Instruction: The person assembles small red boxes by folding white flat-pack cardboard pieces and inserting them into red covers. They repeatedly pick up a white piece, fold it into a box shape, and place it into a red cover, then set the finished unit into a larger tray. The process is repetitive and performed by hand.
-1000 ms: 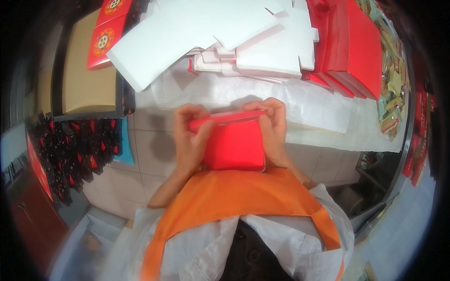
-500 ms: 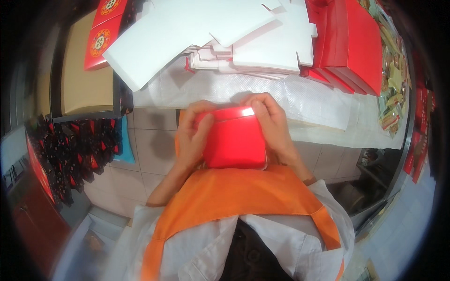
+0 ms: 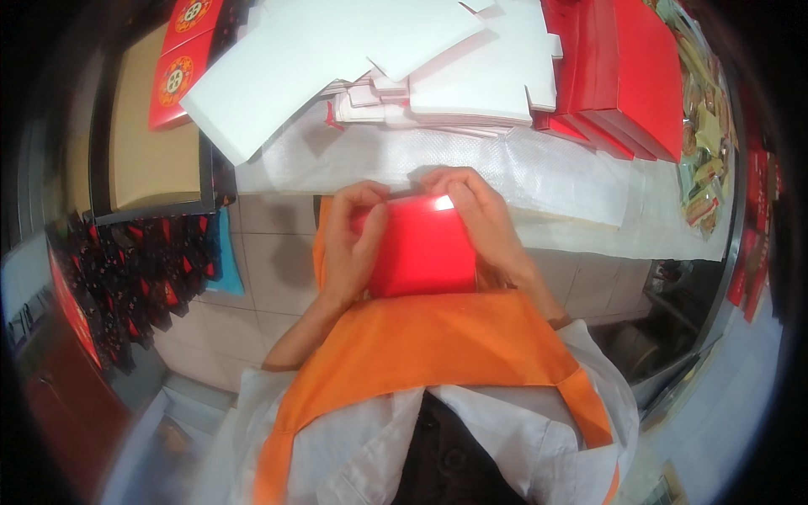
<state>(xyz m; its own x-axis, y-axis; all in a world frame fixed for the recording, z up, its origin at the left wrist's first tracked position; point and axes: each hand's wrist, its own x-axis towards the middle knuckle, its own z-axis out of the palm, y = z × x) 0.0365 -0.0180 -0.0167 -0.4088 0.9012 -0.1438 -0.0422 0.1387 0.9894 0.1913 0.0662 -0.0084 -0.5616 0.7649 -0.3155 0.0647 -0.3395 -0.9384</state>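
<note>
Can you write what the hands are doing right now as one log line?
left hand: grips red box left side | right hand: presses top edge | white flat cardboard stack behind

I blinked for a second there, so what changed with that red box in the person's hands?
The flap along the top of the red box got folded down shut, and the left hand and right hand slid up onto it. The white card stacks stayed put.

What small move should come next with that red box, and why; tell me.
Probably press the top edge flat with the fingertips. Both hands, left hand and right hand, clasp the red box over the orange apron, fingers curled along its upper edge, which seems not fully seated.
</note>
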